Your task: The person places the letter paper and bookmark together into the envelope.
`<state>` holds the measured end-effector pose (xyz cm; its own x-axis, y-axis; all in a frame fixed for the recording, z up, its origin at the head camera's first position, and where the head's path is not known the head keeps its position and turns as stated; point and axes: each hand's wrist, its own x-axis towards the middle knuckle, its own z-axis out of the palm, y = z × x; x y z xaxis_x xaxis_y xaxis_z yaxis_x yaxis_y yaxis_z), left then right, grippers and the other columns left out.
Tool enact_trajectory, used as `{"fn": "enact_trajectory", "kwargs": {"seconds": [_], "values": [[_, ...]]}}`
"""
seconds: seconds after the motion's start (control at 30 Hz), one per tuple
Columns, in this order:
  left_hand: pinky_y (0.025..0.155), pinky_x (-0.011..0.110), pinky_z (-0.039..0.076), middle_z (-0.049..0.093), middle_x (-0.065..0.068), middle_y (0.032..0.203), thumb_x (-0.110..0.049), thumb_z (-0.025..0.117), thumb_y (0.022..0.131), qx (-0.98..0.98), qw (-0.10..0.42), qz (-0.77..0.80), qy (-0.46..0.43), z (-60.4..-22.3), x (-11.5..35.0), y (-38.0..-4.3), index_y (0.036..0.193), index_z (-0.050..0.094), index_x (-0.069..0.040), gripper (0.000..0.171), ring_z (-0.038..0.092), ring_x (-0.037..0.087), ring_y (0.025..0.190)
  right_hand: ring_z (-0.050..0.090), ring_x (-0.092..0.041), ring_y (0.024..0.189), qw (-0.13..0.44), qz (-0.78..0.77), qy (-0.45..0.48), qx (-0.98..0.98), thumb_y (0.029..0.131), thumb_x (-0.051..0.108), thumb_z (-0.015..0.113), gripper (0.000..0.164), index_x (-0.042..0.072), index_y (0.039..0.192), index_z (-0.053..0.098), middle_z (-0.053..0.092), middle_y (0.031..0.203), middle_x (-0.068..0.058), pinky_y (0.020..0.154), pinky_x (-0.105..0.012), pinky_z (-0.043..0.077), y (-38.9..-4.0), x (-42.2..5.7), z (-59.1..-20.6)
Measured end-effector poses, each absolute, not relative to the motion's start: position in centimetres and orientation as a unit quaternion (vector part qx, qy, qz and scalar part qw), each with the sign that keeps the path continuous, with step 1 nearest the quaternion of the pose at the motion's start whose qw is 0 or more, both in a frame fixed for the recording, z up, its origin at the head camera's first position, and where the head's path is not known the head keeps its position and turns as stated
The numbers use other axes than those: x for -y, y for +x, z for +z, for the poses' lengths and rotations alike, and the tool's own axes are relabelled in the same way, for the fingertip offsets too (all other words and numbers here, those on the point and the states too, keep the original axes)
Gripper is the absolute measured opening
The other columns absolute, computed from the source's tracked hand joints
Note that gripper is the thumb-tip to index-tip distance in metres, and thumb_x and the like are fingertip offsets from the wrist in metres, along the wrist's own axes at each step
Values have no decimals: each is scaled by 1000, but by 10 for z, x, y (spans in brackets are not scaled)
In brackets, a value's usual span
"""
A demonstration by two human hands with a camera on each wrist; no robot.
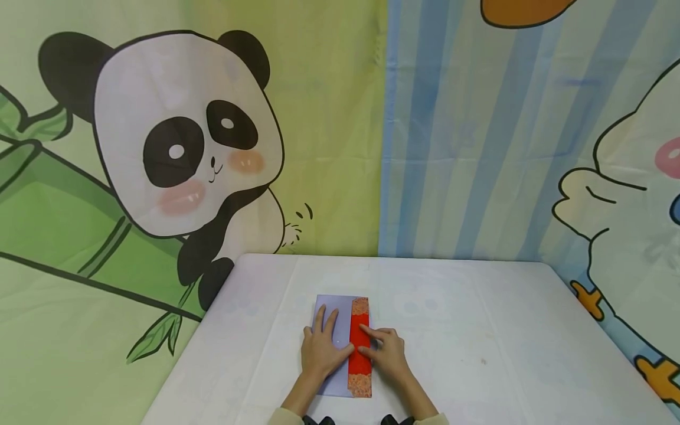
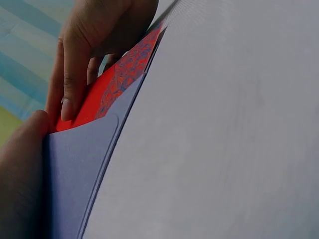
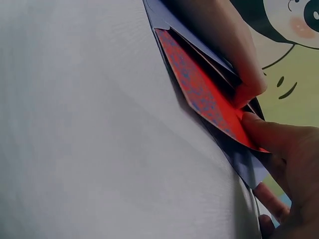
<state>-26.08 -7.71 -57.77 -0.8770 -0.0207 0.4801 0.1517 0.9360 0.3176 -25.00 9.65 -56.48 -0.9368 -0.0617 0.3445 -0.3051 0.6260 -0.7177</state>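
Folder (image 1: 342,321) in lilac, with a red paper (image 1: 359,365) along its right side.
Your left hand (image 1: 321,354) presses on the lilac cover with its fingers straight and spread apart, the thumb reaching to the red paper; your right hand (image 1: 389,354) pinches the paper near its right edge, index finger and thumb on the red while other fingers curl at the side, as the right wrist view shows. The paper runs lengthwise, its two ends patterned; in that same view a lilac flap stands slightly raised beside it and more lilac lies beneath. Everything rests at the near middle of your white table (image 1: 478,330), with a panda print (image 1: 175,82) and a blue-striped hanging (image 1: 462,130) behind.
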Motion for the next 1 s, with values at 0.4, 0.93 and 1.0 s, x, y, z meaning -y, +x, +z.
{"fn": "enact_trajectory", "kwargs": {"seconds": [0.4,0.93,1.0], "values": [[48,22,28,32,4,143,-57,61,58,951,246,-185,-34,-576,77,-259,131,46,-27,80,37,20,67,48,-18,107,85,400,251,877,66,28,77,64,16,125,54,57,120,4,91,-40,38,-250,-127,-563],[49,22,28,31,3,143,-55,60,59,952,236,-191,-30,-574,77,-259,132,45,-27,79,37,21,69,31,-19,121,-21,382,272,883,60,44,77,100,10,141,28,40,131,3,98,-45,31,-250,-140,-561],[49,23,28,30,4,144,-55,61,60,952,234,-195,-30,-574,76,-258,132,45,-27,79,37,21,69,30,-19,121,-23,378,266,886,59,47,77,103,9,141,28,38,131,3,98,-44,32,-250,-140,-561]]}}
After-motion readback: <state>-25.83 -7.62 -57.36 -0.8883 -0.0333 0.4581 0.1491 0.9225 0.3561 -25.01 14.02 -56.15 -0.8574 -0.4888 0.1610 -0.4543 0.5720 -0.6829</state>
